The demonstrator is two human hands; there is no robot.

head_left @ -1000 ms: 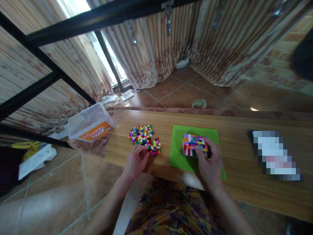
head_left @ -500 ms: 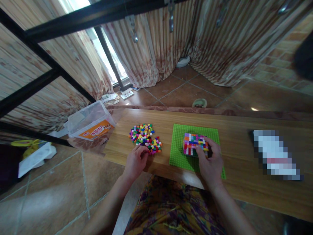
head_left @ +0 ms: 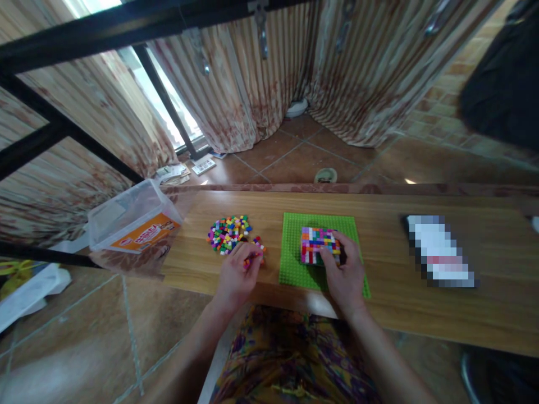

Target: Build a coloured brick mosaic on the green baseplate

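My left hand (head_left: pixel 239 276) is over the near side of a pile of small multicoloured toy bricks (head_left: pixel 227 229). Its thumb and fingertips are pinched together, and whatever lies between them is too small to make out. A block built of multicoloured bricks (head_left: pixel 312 242) sits on or just above a green studded baseplate (head_left: pixel 292 272). My right hand (head_left: pixel 347 274) grips this block at its right end, the thumb on the near part and the fingers around the far right corner. That corner is partly hidden by the hand.
A clear plastic box (head_left: pixel 130 216) with an orange label stands at the left end of the wooden table (head_left: pixel 391 306). A phone (head_left: pixel 440 249) with a blurred screen lies on the right. Behind the table are curtains (head_left: pixel 236 84) and a black metal frame (head_left: pixel 105 36).
The left hand has moved right and slightly away from me across the near bricks, its fingers pinched. My right hand keeps its grip on the block. The whole view has shifted.
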